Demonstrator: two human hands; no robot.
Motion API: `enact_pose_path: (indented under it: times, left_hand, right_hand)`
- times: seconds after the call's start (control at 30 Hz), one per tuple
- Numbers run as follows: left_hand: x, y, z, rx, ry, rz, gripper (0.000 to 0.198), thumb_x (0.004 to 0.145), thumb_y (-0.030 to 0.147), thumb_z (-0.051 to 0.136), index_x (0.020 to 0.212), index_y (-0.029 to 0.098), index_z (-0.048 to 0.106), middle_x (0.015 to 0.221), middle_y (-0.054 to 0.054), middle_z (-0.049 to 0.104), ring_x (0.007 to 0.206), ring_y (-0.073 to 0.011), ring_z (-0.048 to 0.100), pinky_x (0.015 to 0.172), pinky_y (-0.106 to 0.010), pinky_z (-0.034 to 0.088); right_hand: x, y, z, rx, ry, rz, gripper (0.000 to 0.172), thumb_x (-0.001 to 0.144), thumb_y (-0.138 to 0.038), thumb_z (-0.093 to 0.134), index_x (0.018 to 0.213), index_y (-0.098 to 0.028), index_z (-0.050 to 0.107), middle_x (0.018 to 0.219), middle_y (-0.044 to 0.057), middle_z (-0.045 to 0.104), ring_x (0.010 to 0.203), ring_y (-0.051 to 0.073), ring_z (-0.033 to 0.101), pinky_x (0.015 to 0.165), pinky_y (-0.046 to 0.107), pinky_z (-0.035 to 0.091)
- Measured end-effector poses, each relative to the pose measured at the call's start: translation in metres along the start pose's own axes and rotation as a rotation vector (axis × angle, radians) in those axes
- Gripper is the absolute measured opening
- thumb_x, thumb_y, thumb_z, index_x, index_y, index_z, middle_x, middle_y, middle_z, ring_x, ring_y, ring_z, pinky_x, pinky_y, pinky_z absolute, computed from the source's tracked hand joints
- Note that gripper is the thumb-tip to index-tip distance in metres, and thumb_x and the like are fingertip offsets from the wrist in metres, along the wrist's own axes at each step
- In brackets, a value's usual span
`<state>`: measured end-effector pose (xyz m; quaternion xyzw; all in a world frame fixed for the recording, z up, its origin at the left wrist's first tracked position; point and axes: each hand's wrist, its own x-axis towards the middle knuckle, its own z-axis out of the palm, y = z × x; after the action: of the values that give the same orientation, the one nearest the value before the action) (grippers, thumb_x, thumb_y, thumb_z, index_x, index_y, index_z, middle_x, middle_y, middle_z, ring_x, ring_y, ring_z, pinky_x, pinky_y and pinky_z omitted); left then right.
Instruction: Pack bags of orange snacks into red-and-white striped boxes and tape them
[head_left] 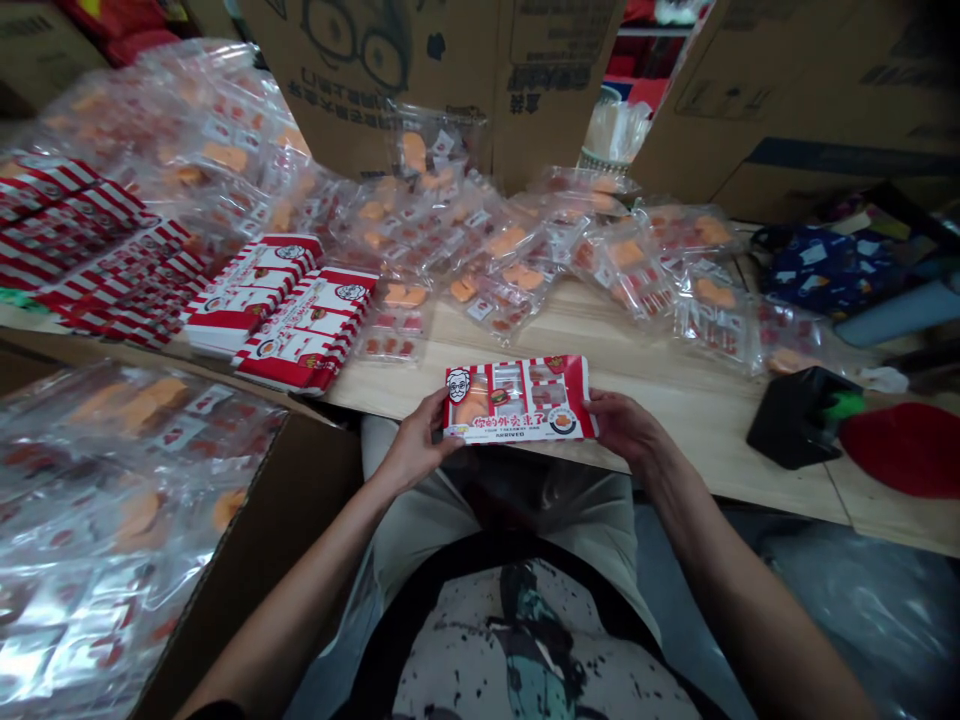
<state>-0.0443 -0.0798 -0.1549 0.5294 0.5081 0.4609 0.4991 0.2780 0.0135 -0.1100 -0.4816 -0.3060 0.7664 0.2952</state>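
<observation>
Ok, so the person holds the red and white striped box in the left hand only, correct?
No, both hands hold it: the head view shows the left hand and the right hand gripping opposite ends of the red and white striped box.

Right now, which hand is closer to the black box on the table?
Right. The right hand is left of the black box, not touching it; the left hand is much farther left.

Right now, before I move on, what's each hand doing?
Left hand: closed, holding the left end of the red-and-white printed box.
Right hand: closed, holding the box's right end.
</observation>
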Motion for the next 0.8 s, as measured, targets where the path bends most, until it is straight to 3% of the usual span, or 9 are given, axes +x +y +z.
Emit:
enact_pose_path:
  times: [0.13,0.2,0.27,0.4,0.47,0.57,0.7,0.73,0.8]
  left_hand:
    - [-0.001,0.008,0.0,0.327,-0.023,0.083,0.078,0.075,0.032,0.078,0.146,0.018,0.047,0.152,-0.021,0.046,0.14,-0.0372,0.047,0.115,-0.059,0.04]
    - [-0.001,0.019,0.013,0.575,-0.015,0.183,0.09,0.07,0.035,0.084,0.148,0.018,0.044,0.159,-0.023,0.037,0.147,-0.0429,0.034,0.117,-0.067,0.031]
    - [0.005,0.033,0.029,0.699,0.032,0.306,0.091,0.069,0.034,0.085,0.148,0.016,0.043,0.16,-0.024,0.034,0.148,-0.0444,0.031,0.117,-0.068,0.031]
    - [0.04,0.059,0.045,0.413,0.187,0.398,0.039,0.09,0.032,0.065,0.126,0.016,0.057,0.125,-0.016,0.066,0.114,-0.0283,0.065,0.097,-0.045,0.054]
    - [0.061,0.067,0.039,0.149,0.189,0.342,0.038,0.089,0.039,0.068,0.119,0.017,0.059,0.107,-0.01,0.072,0.092,-0.0224,0.069,0.084,-0.037,0.058]
    - [0.086,0.073,0.024,-0.049,0.033,0.257,0.046,0.081,0.048,0.078,0.108,0.015,0.062,0.092,-0.007,0.072,0.079,-0.0203,0.068,0.079,-0.036,0.058]
    - [0.097,0.075,0.014,-0.08,-0.199,0.2,0.051,0.078,0.048,0.082,0.112,0.016,0.06,0.099,-0.007,0.071,0.091,-0.0222,0.069,0.088,-0.04,0.057]
    - [0.098,0.076,0.015,-0.107,-0.169,0.238,0.056,0.077,0.047,0.082,0.118,0.018,0.056,0.106,-0.008,0.07,0.097,-0.0224,0.068,0.09,-0.04,0.057]
    - [0.099,0.078,0.017,-0.152,0.027,0.372,0.066,0.078,0.045,0.082,0.128,0.022,0.045,0.118,-0.01,0.065,0.104,-0.0211,0.067,0.093,-0.038,0.056]
  right_hand:
    - [-0.015,-0.013,0.001,-0.036,-0.041,-0.056,0.038,0.067,-0.024,0.075,0.104,-0.016,0.071,0.105,0.01,0.078,0.091,0.026,0.075,0.087,0.042,0.061]
    - [-0.031,-0.026,0.016,-0.068,-0.042,-0.123,0.039,0.068,-0.03,0.079,0.104,-0.017,0.071,0.103,0.011,0.078,0.09,0.026,0.075,0.086,0.041,0.061]
    - [-0.05,-0.043,0.041,-0.127,-0.082,-0.221,0.04,0.072,-0.036,0.08,0.107,-0.019,0.07,0.106,0.011,0.077,0.092,0.026,0.074,0.085,0.041,0.061]
    - [-0.078,-0.083,0.088,-0.357,-0.148,-0.573,0.033,0.089,-0.042,0.067,0.117,-0.024,0.069,0.116,0.009,0.073,0.105,0.025,0.071,0.095,0.045,0.058]
    - [-0.079,-0.098,0.098,-0.571,0.011,-0.88,0.026,0.094,-0.035,0.06,0.116,-0.025,0.069,0.115,0.008,0.073,0.11,0.025,0.068,0.1,0.048,0.055]
    - [-0.065,-0.107,0.1,-0.988,0.229,-1.269,0.034,0.091,-0.019,0.057,0.123,-0.025,0.066,0.132,0.01,0.063,0.127,0.029,0.057,0.112,0.056,0.044]
    - [-0.039,-0.099,0.098,-1.397,0.154,-1.352,0.05,0.086,-0.009,0.055,0.133,-0.023,0.061,0.149,0.016,0.043,0.141,0.036,0.042,0.113,0.06,0.042]
    - [-0.034,-0.096,0.098,-1.428,0.148,-1.358,0.048,0.086,-0.008,0.054,0.132,-0.021,0.062,0.147,0.017,0.043,0.139,0.036,0.043,0.111,0.059,0.044]
    - [-0.028,-0.091,0.101,-1.431,0.152,-1.379,0.045,0.087,-0.007,0.052,0.129,-0.019,0.063,0.142,0.018,0.043,0.136,0.035,0.045,0.11,0.056,0.047]
